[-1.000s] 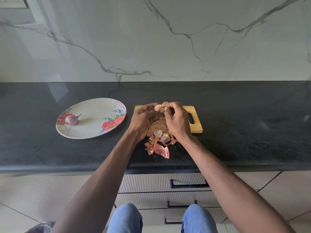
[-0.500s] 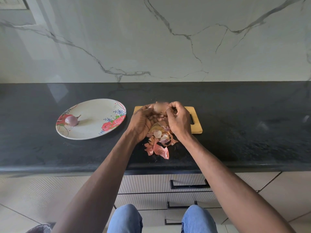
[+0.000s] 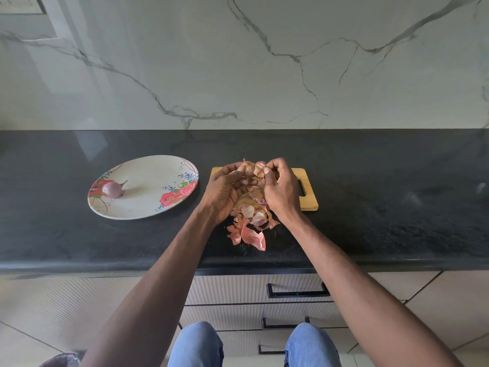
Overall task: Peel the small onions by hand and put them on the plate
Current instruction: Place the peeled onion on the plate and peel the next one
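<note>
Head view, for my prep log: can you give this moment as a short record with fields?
plate: floral, left of the board, on the dark counter
peeled onion: one, lying on the plate's left side
cutting board: wooden, partly hidden by the hands
left hand: holds an onion over the board
right hand: pinches its skin
loose peels: piled at the board's near edge

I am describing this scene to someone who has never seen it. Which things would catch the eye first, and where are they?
First, the left hand and right hand together, pinching a half-peeled onion above the wooden cutting board. Below them a heap of pink onion skins lies on the black counter. On the left, a flowered plate holds one peeled onion.
</note>
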